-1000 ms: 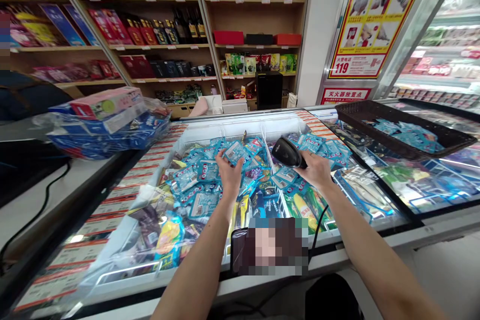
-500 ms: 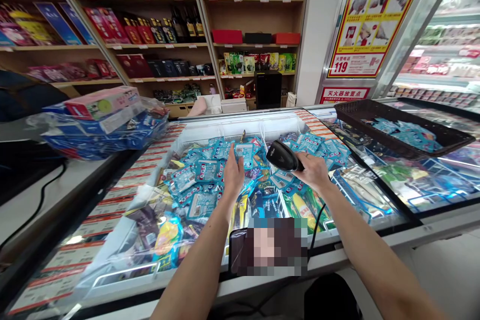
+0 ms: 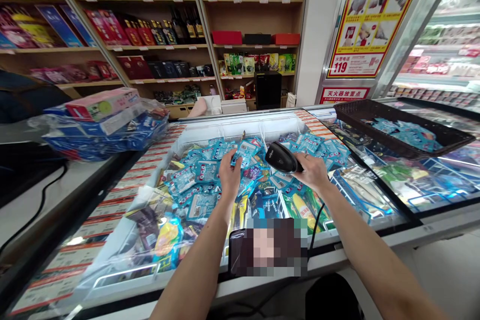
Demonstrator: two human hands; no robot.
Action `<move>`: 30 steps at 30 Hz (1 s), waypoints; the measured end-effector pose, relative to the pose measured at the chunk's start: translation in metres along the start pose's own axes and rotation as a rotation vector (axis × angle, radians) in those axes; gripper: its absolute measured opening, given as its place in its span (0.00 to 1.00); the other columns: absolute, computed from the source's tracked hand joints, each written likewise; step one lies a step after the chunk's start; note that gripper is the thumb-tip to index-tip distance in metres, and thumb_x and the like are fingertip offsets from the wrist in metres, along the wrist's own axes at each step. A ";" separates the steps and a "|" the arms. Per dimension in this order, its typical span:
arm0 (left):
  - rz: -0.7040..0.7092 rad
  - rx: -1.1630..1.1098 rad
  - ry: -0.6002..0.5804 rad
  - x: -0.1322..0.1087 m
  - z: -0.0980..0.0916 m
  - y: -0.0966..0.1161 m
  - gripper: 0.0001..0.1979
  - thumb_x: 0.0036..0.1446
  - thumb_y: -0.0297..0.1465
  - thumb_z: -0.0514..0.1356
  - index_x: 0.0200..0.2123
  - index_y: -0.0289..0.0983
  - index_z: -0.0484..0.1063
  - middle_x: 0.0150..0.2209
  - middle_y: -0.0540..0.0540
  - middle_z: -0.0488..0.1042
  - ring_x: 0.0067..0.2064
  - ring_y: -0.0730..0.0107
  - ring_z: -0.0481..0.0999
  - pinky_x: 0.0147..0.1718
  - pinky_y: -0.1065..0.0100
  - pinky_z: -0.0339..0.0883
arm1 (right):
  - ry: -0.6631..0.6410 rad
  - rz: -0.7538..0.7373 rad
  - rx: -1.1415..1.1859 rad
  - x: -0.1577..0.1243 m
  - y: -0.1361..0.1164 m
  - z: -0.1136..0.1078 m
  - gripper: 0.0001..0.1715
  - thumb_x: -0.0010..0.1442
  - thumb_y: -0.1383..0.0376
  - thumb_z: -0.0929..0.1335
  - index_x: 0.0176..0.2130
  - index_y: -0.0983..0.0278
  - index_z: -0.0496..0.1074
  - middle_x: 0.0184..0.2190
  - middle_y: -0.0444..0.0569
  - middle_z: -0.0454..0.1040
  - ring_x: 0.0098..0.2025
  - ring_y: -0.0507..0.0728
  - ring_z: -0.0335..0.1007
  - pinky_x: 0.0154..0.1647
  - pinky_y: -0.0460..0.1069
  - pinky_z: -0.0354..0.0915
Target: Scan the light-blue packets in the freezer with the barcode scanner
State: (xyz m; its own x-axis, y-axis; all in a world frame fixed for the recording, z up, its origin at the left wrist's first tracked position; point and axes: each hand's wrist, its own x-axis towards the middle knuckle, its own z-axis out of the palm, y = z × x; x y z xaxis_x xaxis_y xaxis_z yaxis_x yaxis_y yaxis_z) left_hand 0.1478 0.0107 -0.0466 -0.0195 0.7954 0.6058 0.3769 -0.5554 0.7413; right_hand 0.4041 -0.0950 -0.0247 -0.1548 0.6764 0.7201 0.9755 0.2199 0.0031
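1. At the far left, a plastic-wrapped bundle of blue and pink boxes (image 3: 105, 132) sat on the counter by the chest freezer (image 3: 225, 127). It overhung the counter edge, so a knock could have tipped it into the freezer.
2. The left hand (image 3: 229, 176) was over the heap, partly open with its fingers curled. Its fingertips were on or just beside blue foil packets (image 3: 202, 172); whether it had hold of one could not be told. The freezer was packed with these packets, with mixed snack bags nearer the front. The loose, slippery heap could have slid if one were pulled from underneath.
3. A wire divider (image 3: 270, 180) split the freezer's compartments. A packet could have caught on it, or the hand could have struck it.
4. The right hand (image 3: 313, 172) was closed around the grip of a black barcode scanner (image 3: 282, 157), held just above the packets. Its black cable (image 3: 317, 220) ran down over the freezer's front edge and could have snagged.
5. At the right, a black mesh basket (image 3: 360, 120) sat on the glass lid, with more blue packets inside.
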 end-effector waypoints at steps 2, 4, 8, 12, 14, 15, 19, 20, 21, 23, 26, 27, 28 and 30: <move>0.011 0.020 -0.010 0.000 -0.001 0.002 0.18 0.56 0.38 0.55 0.50 0.41 0.67 0.48 0.43 0.70 0.47 0.63 0.70 0.39 0.66 0.67 | 0.001 -0.006 0.001 0.000 0.000 0.001 0.20 0.58 0.55 0.63 0.46 0.63 0.69 0.33 0.47 0.74 0.33 0.55 0.70 0.31 0.47 0.57; 0.019 0.040 -0.009 0.000 -0.001 0.004 0.18 0.57 0.38 0.55 0.51 0.41 0.67 0.49 0.43 0.70 0.47 0.64 0.70 0.38 0.66 0.66 | -0.005 -0.003 -0.001 0.000 0.000 0.001 0.21 0.58 0.55 0.63 0.46 0.63 0.69 0.32 0.48 0.74 0.33 0.55 0.70 0.31 0.47 0.57; 0.031 0.066 -0.014 0.001 -0.002 0.005 0.19 0.57 0.38 0.55 0.51 0.41 0.67 0.49 0.43 0.70 0.47 0.63 0.70 0.38 0.66 0.66 | -0.059 -0.005 0.028 -0.001 0.000 0.002 0.21 0.57 0.56 0.64 0.47 0.63 0.69 0.34 0.48 0.75 0.34 0.55 0.70 0.32 0.47 0.58; 0.050 0.090 -0.022 0.002 -0.002 0.005 0.19 0.57 0.38 0.55 0.51 0.41 0.67 0.48 0.43 0.70 0.47 0.63 0.70 0.41 0.64 0.66 | -0.107 -0.028 0.076 -0.001 -0.001 0.001 0.20 0.57 0.58 0.64 0.47 0.62 0.69 0.36 0.49 0.75 0.35 0.55 0.70 0.34 0.47 0.59; 0.054 0.096 -0.022 0.002 -0.002 0.004 0.19 0.57 0.38 0.55 0.51 0.41 0.67 0.48 0.43 0.70 0.47 0.63 0.70 0.41 0.64 0.65 | -0.120 -0.036 0.087 -0.001 -0.002 0.000 0.19 0.58 0.57 0.63 0.47 0.62 0.69 0.36 0.49 0.75 0.35 0.55 0.70 0.34 0.47 0.59; 0.056 0.096 -0.023 0.002 -0.002 0.004 0.19 0.57 0.38 0.55 0.51 0.41 0.67 0.48 0.43 0.70 0.47 0.63 0.70 0.40 0.64 0.65 | -0.129 -0.035 0.090 -0.001 -0.003 -0.001 0.19 0.58 0.57 0.63 0.47 0.62 0.69 0.36 0.49 0.75 0.35 0.56 0.70 0.34 0.47 0.59; 0.062 0.095 -0.037 0.002 -0.002 0.006 0.19 0.57 0.39 0.54 0.51 0.41 0.67 0.48 0.43 0.70 0.47 0.63 0.69 0.38 0.66 0.65 | -0.154 -0.024 0.090 0.000 -0.004 -0.002 0.20 0.58 0.56 0.63 0.47 0.63 0.69 0.35 0.50 0.75 0.36 0.56 0.70 0.34 0.47 0.60; 0.062 0.096 -0.040 0.002 -0.002 0.007 0.19 0.57 0.39 0.54 0.51 0.41 0.67 0.48 0.43 0.70 0.47 0.63 0.69 0.37 0.66 0.65 | -0.154 -0.026 0.089 0.000 -0.004 -0.002 0.20 0.58 0.56 0.63 0.47 0.63 0.69 0.35 0.50 0.75 0.36 0.56 0.70 0.34 0.47 0.60; 0.062 0.098 -0.043 0.001 -0.002 0.007 0.19 0.57 0.39 0.54 0.51 0.41 0.67 0.48 0.43 0.70 0.47 0.63 0.69 0.36 0.67 0.65 | -0.150 -0.030 0.086 0.000 -0.003 -0.002 0.20 0.58 0.56 0.63 0.47 0.63 0.69 0.35 0.50 0.75 0.36 0.56 0.70 0.34 0.47 0.60; 0.059 0.102 -0.045 0.001 -0.002 0.008 0.19 0.58 0.39 0.54 0.51 0.42 0.67 0.48 0.43 0.70 0.46 0.63 0.69 0.34 0.68 0.65 | -0.131 -0.044 0.082 0.000 -0.003 -0.001 0.20 0.58 0.56 0.63 0.47 0.62 0.69 0.35 0.49 0.75 0.35 0.55 0.70 0.34 0.47 0.60; 0.059 0.112 -0.047 0.001 -0.002 0.007 0.19 0.58 0.39 0.54 0.51 0.42 0.67 0.47 0.43 0.70 0.44 0.64 0.70 0.34 0.67 0.65 | -0.097 -0.074 0.079 -0.001 -0.001 0.000 0.19 0.58 0.56 0.63 0.47 0.62 0.69 0.35 0.48 0.75 0.34 0.54 0.70 0.33 0.46 0.59; 0.062 0.116 -0.049 0.001 -0.002 0.007 0.19 0.58 0.39 0.54 0.51 0.42 0.67 0.47 0.43 0.70 0.44 0.64 0.70 0.35 0.67 0.65 | -0.092 -0.083 0.075 -0.001 -0.001 0.000 0.19 0.58 0.56 0.63 0.47 0.62 0.69 0.35 0.48 0.75 0.34 0.54 0.70 0.33 0.46 0.59; 0.065 0.119 -0.053 0.001 -0.002 0.008 0.19 0.58 0.39 0.54 0.51 0.42 0.67 0.46 0.43 0.70 0.43 0.65 0.70 0.36 0.66 0.65 | -0.089 -0.091 0.069 -0.002 -0.001 0.000 0.20 0.58 0.56 0.64 0.47 0.62 0.69 0.35 0.48 0.75 0.34 0.54 0.70 0.33 0.46 0.59; 0.072 0.126 -0.059 0.001 -0.002 0.008 0.19 0.58 0.39 0.54 0.51 0.42 0.67 0.46 0.43 0.70 0.42 0.65 0.70 0.38 0.65 0.65 | -0.077 -0.093 0.046 -0.002 0.000 0.001 0.20 0.58 0.57 0.64 0.47 0.62 0.68 0.35 0.48 0.75 0.34 0.54 0.70 0.32 0.46 0.59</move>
State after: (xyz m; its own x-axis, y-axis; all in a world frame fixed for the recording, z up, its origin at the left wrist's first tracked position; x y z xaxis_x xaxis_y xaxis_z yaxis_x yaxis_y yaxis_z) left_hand 0.1487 0.0061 -0.0392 0.0642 0.7697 0.6352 0.4890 -0.5791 0.6523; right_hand 0.4040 -0.0957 -0.0262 -0.2579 0.7029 0.6629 0.9484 0.3153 0.0347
